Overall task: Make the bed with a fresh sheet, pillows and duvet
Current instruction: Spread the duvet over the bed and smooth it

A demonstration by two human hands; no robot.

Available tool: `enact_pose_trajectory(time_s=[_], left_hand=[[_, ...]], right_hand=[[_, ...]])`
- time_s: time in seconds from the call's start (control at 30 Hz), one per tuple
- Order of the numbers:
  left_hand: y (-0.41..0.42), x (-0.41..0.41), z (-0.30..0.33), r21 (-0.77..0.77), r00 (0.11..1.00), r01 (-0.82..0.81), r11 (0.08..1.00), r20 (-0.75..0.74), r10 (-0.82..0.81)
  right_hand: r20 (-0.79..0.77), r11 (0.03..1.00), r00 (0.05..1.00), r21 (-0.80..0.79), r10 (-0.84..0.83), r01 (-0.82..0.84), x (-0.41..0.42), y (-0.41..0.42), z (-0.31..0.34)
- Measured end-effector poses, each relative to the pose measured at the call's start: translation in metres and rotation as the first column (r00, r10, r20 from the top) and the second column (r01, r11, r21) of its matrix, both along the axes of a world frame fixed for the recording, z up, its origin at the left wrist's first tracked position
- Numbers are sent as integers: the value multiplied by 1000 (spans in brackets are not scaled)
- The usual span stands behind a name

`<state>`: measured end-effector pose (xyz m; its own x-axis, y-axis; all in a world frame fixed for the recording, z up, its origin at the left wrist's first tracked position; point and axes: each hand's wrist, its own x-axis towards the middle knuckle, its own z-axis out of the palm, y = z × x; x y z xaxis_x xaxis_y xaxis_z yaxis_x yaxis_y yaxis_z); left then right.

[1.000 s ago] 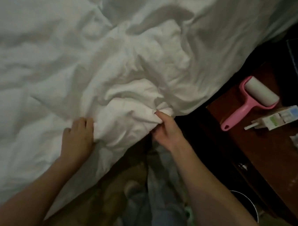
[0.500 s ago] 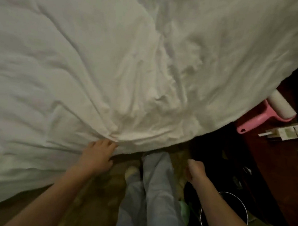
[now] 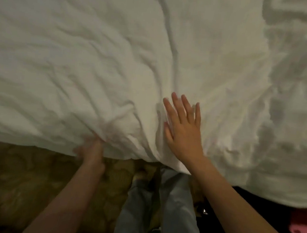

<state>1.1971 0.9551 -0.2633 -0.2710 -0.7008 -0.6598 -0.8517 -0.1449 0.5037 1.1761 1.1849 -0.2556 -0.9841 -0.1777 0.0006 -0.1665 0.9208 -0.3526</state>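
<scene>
A white, wrinkled duvet (image 3: 97, 64) covers the bed and fills the upper two thirds of the head view. Its near edge hangs over the bedside. My left hand (image 3: 90, 150) grips that near edge from below, with the fingers tucked into the fabric and blurred. My right hand (image 3: 182, 127) lies flat on top of the duvet with straight, spread fingers, just to the right of a long crease. A bunched, rumpled part of the bedding (image 3: 290, 110) sits at the right.
An olive patterned carpet (image 3: 21, 178) lies below the bed edge. My legs in light jeans (image 3: 158, 210) stand against the bedside. A pink object (image 3: 302, 230) shows at the lower right edge, in a dark area beside the bed.
The view has shifted left along the bed. My right hand rose from beside my leg and now lies flat on the duvet. My left hand still holds the duvet's edge.
</scene>
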Motion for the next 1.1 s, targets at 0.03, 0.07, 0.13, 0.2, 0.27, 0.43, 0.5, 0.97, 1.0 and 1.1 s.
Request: enact_pose_trajectory(time_s=[0.03,0.07,0.13,0.2,0.27,0.43,0.5,0.97,1.0,1.1], left_hand=[[-5,-1,-5,200,984,-171,965,74,159],[-11,-2,-10,364,962,-274,890,97,256],[-29,-5,-28,573,860,-438,693,42,509],[-41,-13,-45,649,747,-493,579,-25,664],[-44,-19,-46,614,738,-490,619,-87,670],[-47,13,-9,341,865,-424,839,-122,487],[-50,42,9,235,895,-405,884,-97,436],[-136,65,-44,365,917,-399,841,152,369],[-158,54,-49,362,935,-354,862,105,339],[-237,10,-41,325,945,-311,893,1,328]], right_hand=[[35,997,997,33,62,-63,-13,-7,-4],[69,992,991,60,110,-115,-24,-15,-9],[131,980,977,89,166,-178,-39,-29,-19],[177,968,965,120,195,-218,-50,-37,-30],[191,960,961,158,202,-233,-55,-36,-39],[195,960,957,141,213,-243,-57,-37,-37],[179,980,968,67,175,-189,-61,-43,-28],[240,887,882,127,407,-444,-135,-200,-4],[245,878,872,123,425,-462,-141,-215,-3],[248,841,839,133,485,-525,-154,-269,-1]])
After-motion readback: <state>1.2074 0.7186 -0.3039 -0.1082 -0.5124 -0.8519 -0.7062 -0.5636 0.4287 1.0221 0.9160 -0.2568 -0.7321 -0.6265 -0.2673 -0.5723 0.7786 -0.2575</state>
